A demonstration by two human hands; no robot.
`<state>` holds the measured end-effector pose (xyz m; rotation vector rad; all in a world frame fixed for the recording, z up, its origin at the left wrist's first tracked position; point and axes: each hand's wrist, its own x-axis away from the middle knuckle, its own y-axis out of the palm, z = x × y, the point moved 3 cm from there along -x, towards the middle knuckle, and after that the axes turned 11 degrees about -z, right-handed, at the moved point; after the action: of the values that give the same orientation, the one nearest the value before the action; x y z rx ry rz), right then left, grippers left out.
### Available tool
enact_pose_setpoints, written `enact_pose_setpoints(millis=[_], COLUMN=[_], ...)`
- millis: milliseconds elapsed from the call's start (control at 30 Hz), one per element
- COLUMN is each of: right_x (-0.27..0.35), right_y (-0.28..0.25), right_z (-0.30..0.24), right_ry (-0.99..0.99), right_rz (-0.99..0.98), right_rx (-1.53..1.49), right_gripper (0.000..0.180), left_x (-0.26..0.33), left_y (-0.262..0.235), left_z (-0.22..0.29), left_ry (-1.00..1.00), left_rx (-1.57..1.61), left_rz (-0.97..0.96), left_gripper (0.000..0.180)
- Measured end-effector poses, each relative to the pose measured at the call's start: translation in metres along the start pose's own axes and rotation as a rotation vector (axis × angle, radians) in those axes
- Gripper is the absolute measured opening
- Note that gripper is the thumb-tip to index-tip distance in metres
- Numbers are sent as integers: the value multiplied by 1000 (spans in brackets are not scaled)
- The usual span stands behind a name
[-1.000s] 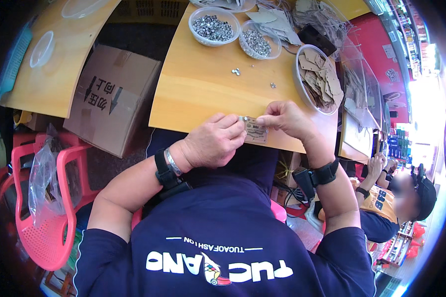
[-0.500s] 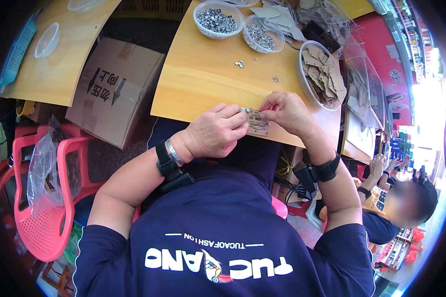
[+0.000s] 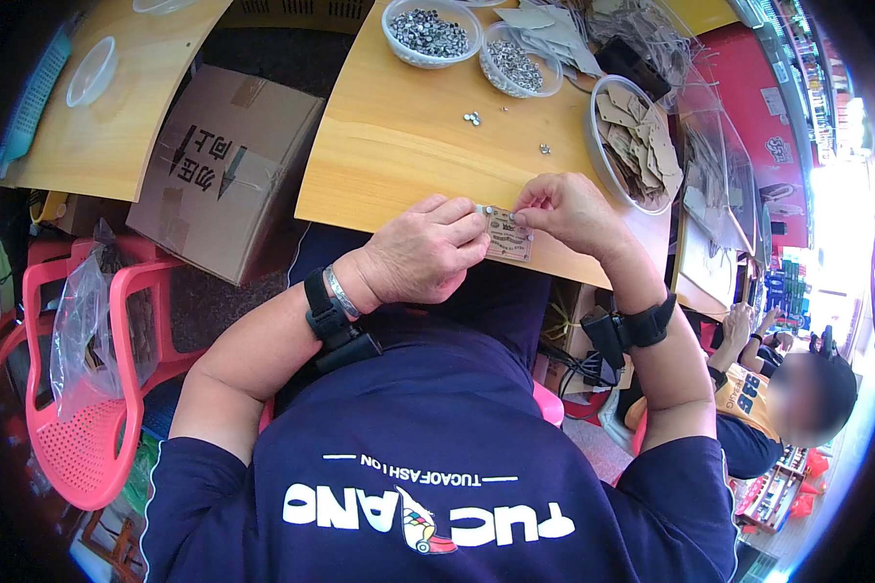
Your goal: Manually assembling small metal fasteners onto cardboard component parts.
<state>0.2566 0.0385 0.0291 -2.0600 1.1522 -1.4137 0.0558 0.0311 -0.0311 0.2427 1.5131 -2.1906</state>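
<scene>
A small tan printed card (image 3: 508, 240) lies at the near edge of the wooden table, between my two hands. My left hand (image 3: 426, 249) is closed, its fingers pinching the card's left upper corner beside a small shiny metal stud (image 3: 489, 210). At the card's right upper corner, my right hand (image 3: 566, 214) has thumb and fingertips pinched together; whatever small piece sits between them is mostly hidden. A few loose metal studs (image 3: 472, 119) lie on the table beyond the card, with another small cluster (image 3: 544, 149) nearer my right hand.
Two clear tubs of metal studs (image 3: 432, 35) (image 3: 511, 68) stand at the back. An oval tub of tan cards (image 3: 637, 136) is at the right. A cardboard box (image 3: 226, 175) and pink chair (image 3: 87, 437) are left of the table. Another person (image 3: 749, 398) sits at the right.
My right hand has shifted slightly, and the card's lower part shows more plainly. My left hand stays in nearly the same place.
</scene>
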Motion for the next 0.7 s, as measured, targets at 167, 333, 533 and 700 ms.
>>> enact_pose_setpoints(millis=[167,333,533,700], right_x=[-4,-1,7,26], right_y=[-2,7,18,24], right_z=[-4,-9,-7,-9], right_ry=[23,20,-95,-123], right_rz=[-68,-24,114,253], right_rx=[25,33,49,82], right_gripper=[17,18,20,22], left_x=[0,0,-10,-10], left_y=[-1,-5,-4,-1], left_z=[-1,1,1,2], left_ry=[2,-19,-226,-250], left_rx=[18,67,39,6], left_rz=[-7,12,101,18], left_gripper=[35,32,41,49])
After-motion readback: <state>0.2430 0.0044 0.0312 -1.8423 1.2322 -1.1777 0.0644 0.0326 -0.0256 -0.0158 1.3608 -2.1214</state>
